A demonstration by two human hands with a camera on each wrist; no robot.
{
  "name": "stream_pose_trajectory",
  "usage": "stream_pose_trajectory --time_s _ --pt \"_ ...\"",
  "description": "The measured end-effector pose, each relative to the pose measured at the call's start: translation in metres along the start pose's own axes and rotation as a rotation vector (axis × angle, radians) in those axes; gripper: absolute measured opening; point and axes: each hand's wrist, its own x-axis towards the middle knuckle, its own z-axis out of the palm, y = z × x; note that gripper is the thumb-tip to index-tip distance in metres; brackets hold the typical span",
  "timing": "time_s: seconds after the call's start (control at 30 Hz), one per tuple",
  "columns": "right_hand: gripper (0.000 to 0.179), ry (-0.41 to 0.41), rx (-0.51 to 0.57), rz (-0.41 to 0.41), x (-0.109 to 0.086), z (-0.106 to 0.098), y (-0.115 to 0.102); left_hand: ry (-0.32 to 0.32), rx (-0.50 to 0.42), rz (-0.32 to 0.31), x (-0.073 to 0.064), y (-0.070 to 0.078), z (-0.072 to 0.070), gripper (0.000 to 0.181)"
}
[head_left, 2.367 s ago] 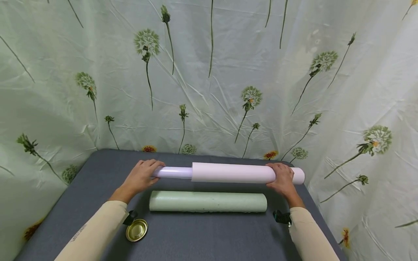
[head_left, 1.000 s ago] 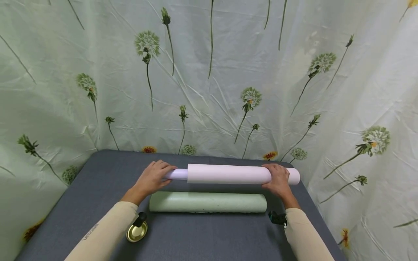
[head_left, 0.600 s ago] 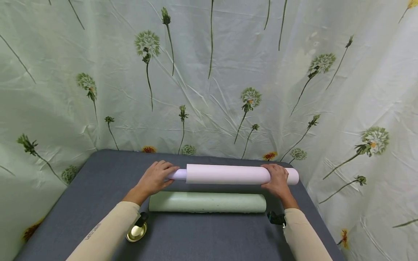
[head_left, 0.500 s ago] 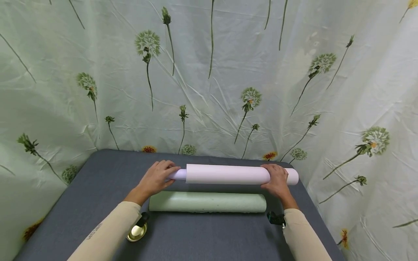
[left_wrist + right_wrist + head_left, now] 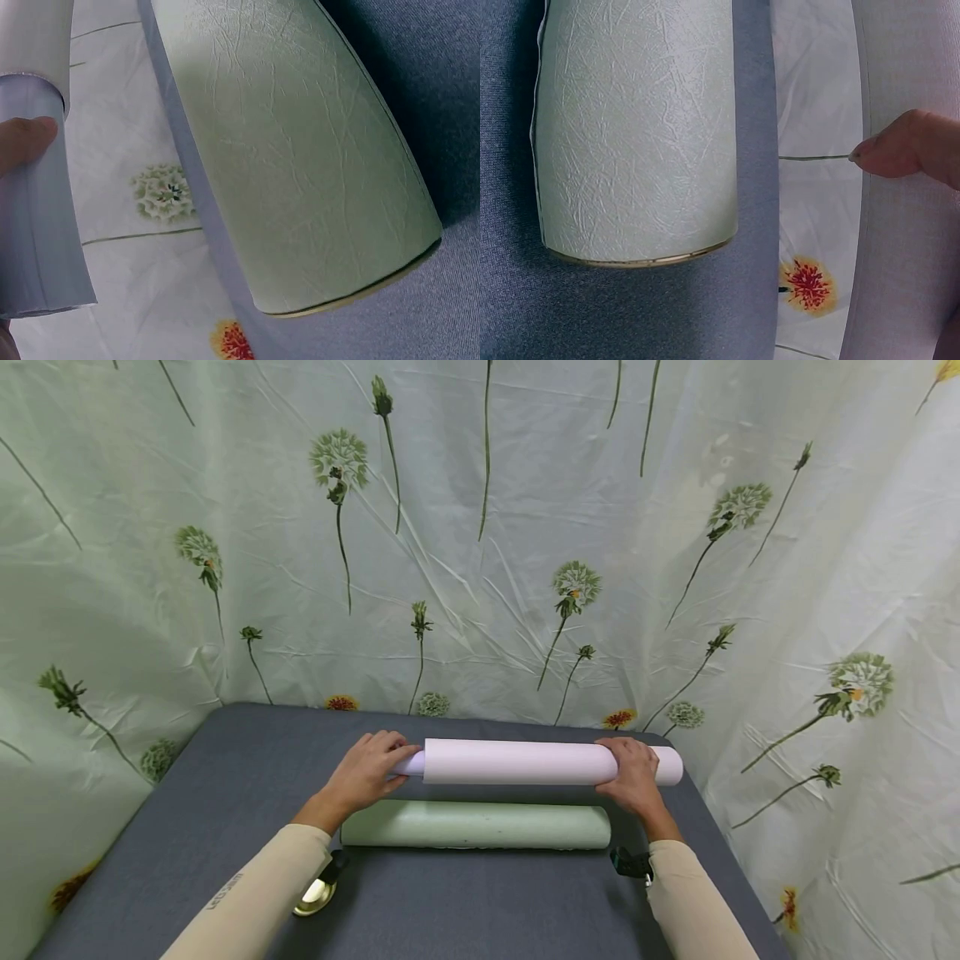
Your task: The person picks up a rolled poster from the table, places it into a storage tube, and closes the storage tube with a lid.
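Note:
Beyond the green tube, a pale pink tube point(image 5: 517, 762) is held level above the table. A narrower lavender roll point(image 5: 409, 764) sticks a short way out of its left end. My left hand point(image 5: 366, 774) grips that roll close to the tube's mouth. In the left wrist view, the thumb lies along the roll point(image 5: 45, 217), and its free end shows below. My right hand point(image 5: 632, 777) holds the pink tube near its right end, thumb on the near side in the right wrist view. How far the roll reaches inside is hidden.
A pale green textured cylinder point(image 5: 476, 825) with gold-edged ends lies across the grey table point(image 5: 480, 910), nearer me. Partly behind my left sleeve sits a round gold lid point(image 5: 317, 897). A floral curtain point(image 5: 480, 568) hangs at the table's back and sides.
My left hand has moved right, and much less of the lavender roll shows outside the pink tube. The pink tube and my right hand have shifted slightly left.

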Motion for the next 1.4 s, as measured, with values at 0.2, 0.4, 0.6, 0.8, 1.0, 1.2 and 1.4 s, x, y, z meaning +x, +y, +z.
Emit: stream_pose_trajectory --time_s 0.2,0.4,0.6,0.8,1.0,1.2,1.4 --pt "0.068 0.0 0.001 0.001 0.0 0.001 0.0 -0.005 -0.003 0.007 0.002 0.002 0.0 0.046" --pt "0.069 0.0 0.003 0.001 0.0 0.003 -0.001 -0.001 0.006 0.025 0.003 0.005 0.0 0.045" --pt "0.069 0.009 0.012 -0.006 -0.001 0.004 -0.002 -0.007 0.013 0.021 0.003 0.005 -0.001 0.046" --pt "0.068 0.007 0.014 -0.007 -0.002 0.004 0.0 -0.006 -0.032 -0.014 0.001 0.001 -0.008 0.049" --pt "0.069 0.006 0.007 0.0 -0.002 0.001 0.002 0.05 -0.141 -0.111 -0.003 -0.004 -0.015 0.05" --pt "0.069 0.007 0.017 0.007 -0.002 0.0 0.003 0.058 -0.349 -0.279 -0.009 -0.008 -0.016 0.045" --pt "0.068 -0.004 0.017 0.01 -0.002 0.001 0.005 0.078 -0.623 -0.467 -0.023 -0.015 -0.021 0.039"
